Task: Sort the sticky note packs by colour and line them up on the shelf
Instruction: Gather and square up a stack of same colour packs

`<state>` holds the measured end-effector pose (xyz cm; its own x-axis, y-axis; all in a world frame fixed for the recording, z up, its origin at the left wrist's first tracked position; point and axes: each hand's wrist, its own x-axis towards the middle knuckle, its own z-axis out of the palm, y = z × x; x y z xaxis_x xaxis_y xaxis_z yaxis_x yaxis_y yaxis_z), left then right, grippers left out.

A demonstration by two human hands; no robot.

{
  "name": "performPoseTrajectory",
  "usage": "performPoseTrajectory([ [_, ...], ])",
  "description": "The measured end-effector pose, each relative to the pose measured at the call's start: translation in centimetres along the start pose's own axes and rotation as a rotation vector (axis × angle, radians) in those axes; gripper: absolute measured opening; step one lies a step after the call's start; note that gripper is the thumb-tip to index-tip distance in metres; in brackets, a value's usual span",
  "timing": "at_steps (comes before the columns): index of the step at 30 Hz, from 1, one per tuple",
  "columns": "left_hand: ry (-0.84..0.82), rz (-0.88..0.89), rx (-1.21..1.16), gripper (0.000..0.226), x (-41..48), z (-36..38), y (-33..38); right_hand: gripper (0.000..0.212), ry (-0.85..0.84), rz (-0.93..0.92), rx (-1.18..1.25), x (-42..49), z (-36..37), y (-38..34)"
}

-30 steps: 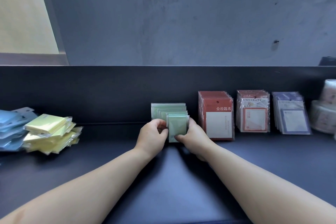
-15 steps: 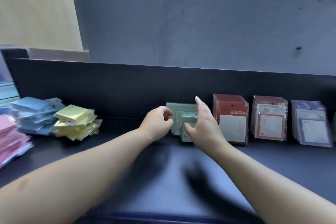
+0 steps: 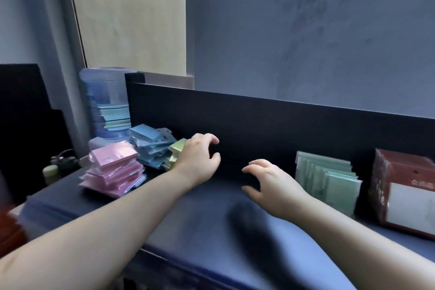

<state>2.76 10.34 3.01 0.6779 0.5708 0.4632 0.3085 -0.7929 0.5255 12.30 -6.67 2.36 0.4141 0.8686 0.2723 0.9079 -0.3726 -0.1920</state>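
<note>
Dark shelf (image 3: 188, 231), both hands empty, left hand (image 3: 199, 160) and right hand (image 3: 270, 183) half-curled

Pink packs (image 3: 113, 169); blue packs (image 3: 150, 146)

Grey concrete wall (image 3: 306, 30), pale wood panel (image 3: 131, 19) left.

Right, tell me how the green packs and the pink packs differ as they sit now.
The green packs stand upright in a row against the shelf's back panel; the pink packs lie flat in a loose, slanting heap near the shelf's left end. Both are clear-wrapped, and neither is touched by the hands.
</note>
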Motion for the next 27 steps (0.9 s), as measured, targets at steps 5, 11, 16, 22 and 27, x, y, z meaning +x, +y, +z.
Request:
performPoseTrajectory([
  [5, -0.02, -0.201, 0.007, 0.047, 1.3, -2.2, -5.3, 0.042, -0.028, -0.002, -0.007, 4.5, 2.4, -3.7],
  [11, -0.179, -0.425, -0.211, 0.054, 2.5, -2.3, -8.5, 0.05, 0.014, 0.168, 0.254, 9.5, 4.0, -6.9],
  [16, -0.234, -0.564, -0.512, 0.042, 2.7, -2.1, -9.1, 0.063, -0.039, 0.405, 0.576, 12.2, 4.8, -8.0],
  [22, -0.357, -0.441, -0.653, 0.029, 2.3, -2.1, -9.4, 0.069, -0.08, 0.543, 0.92, 11.2, 5.8, -6.4],
  [27, -0.38, -0.436, -0.662, 0.037, 2.8, -1.6, -10.1, 0.078, -0.248, 0.502, 1.056, 7.7, 3.7, -3.3],
])
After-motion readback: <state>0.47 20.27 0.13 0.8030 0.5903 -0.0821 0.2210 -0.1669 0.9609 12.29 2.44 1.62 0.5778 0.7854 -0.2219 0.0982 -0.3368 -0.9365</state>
